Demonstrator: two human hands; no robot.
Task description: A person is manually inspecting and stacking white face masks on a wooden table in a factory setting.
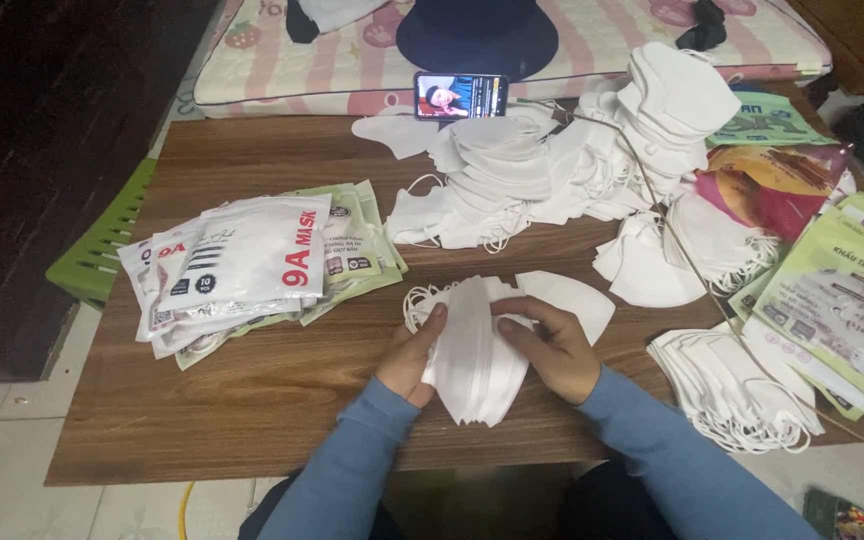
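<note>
Left hand: the left hand [414, 352] presses its fingers flat against the left side of a stack of white face masks [474, 352], thumb up at the top edge.
Right hand: the right hand [550, 345] curls over the stack's right side, fingers narrowed on it; both hands clasp the stack between them.
Stack: it stands on edge on the wooden table [252, 400], near the front edge; ear loops spill out at its upper left.
Single mask: one loose white mask [572, 297] lies flat just behind the right hand.
Left packets: a fanned pile of filled flat packets [252, 265], white fronts with red and black print over pale green ones.
Right packets: green and white flat bags [837, 300], overlapping at the table's right edge.
Front right: a flat pile of masks [732, 385].
Far side: a large heap of loose masks [572, 150]; a phone [460, 96] propped beyond it, screen lit.
</note>
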